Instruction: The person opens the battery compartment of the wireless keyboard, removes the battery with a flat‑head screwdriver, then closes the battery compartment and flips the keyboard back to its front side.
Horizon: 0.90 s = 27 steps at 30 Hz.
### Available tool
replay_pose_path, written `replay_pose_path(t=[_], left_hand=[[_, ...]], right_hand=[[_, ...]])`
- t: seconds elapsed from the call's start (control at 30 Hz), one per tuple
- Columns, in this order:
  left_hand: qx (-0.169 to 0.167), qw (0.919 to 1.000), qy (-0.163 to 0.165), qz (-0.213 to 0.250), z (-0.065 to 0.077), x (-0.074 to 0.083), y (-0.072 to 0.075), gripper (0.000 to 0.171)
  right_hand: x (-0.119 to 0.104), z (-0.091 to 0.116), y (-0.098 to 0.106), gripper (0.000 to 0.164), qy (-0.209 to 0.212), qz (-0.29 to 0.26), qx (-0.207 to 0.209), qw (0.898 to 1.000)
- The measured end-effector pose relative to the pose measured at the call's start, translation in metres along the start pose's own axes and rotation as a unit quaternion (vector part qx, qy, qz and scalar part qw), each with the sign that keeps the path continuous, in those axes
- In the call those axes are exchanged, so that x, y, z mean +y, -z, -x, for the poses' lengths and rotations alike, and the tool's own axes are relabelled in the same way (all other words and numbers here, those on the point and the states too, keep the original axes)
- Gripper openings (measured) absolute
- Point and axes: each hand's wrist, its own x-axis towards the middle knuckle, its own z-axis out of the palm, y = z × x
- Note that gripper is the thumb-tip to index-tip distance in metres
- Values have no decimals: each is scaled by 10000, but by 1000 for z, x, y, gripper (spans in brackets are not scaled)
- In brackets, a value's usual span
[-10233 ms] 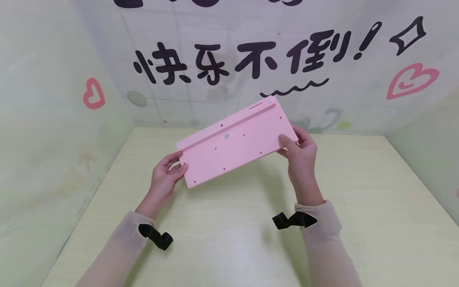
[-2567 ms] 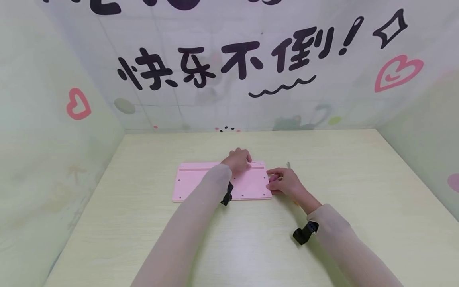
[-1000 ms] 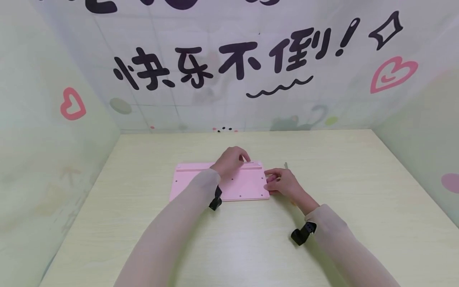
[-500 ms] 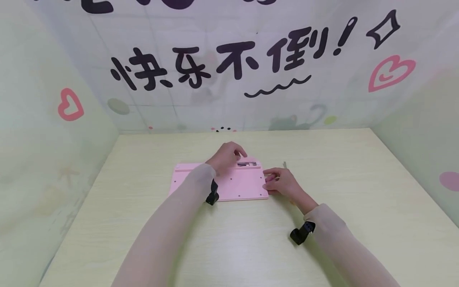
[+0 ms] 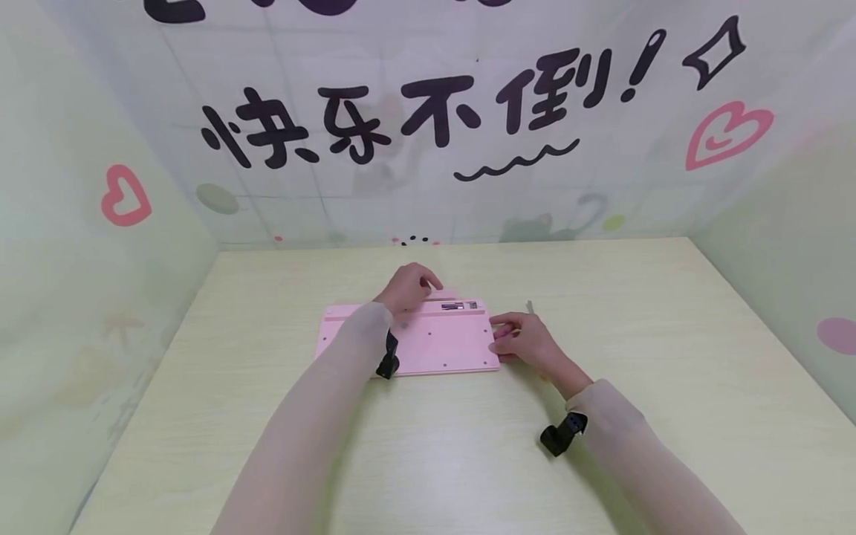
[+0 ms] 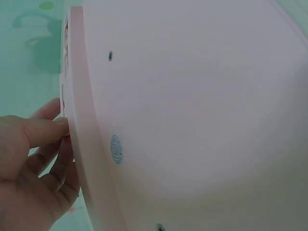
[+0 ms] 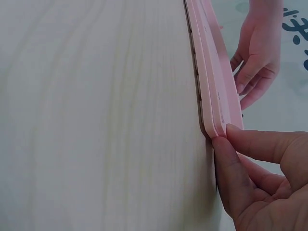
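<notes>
A pink keyboard [image 5: 448, 345] lies face down on the table, its underside up with small screw holes. In its raised back ridge an open battery compartment [image 5: 458, 305] shows dark and silvery parts inside. My left hand [image 5: 406, 288] reaches across the keyboard and pinches a slim pink battery cover [image 5: 441, 294] at the back edge, left of the compartment. In the left wrist view, thumb and fingers meet at that ridge. My right hand [image 5: 524, 340] grips the keyboard's right end; the right wrist view shows thumb and forefinger pinching its corner.
A thin metal shaft [image 5: 530, 306] sticks out behind my right hand, with a bit of orange [image 5: 545, 377] under the wrist. The pale wooden table [image 5: 428, 461] is bounded by a printed cloth backdrop [image 5: 374, 200] and side walls.
From both hands holding the keyboard up, it now lies flat. Over the last second the cover has come off the compartment and moved left with my left hand. The right hand stays put.
</notes>
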Motion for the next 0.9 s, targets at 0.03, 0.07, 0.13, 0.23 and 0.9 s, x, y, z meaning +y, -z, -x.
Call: replay_pose_path(t=[0.03, 0.07, 0.13, 0.23, 0.9], left_hand=[[10, 10000, 38, -28, -1, -2, 0, 25], [16, 9999, 79, -65, -1, -3, 1, 25], [40, 9997, 173, -142, -2, -7, 1, 25], [95, 9993, 328, -169, -4, -11, 1, 27], [503, 9970, 588, 65, -9, -13, -9, 26]], right_hand=[[0, 0, 0, 47, 2, 0, 2, 10000], [0, 0, 0, 47, 14, 17, 13, 10000], [0, 0, 0, 47, 22, 58, 34, 10000], [0, 0, 0, 47, 22, 101, 73, 9999], [1, 0, -1, 47, 15, 119, 149, 9998]])
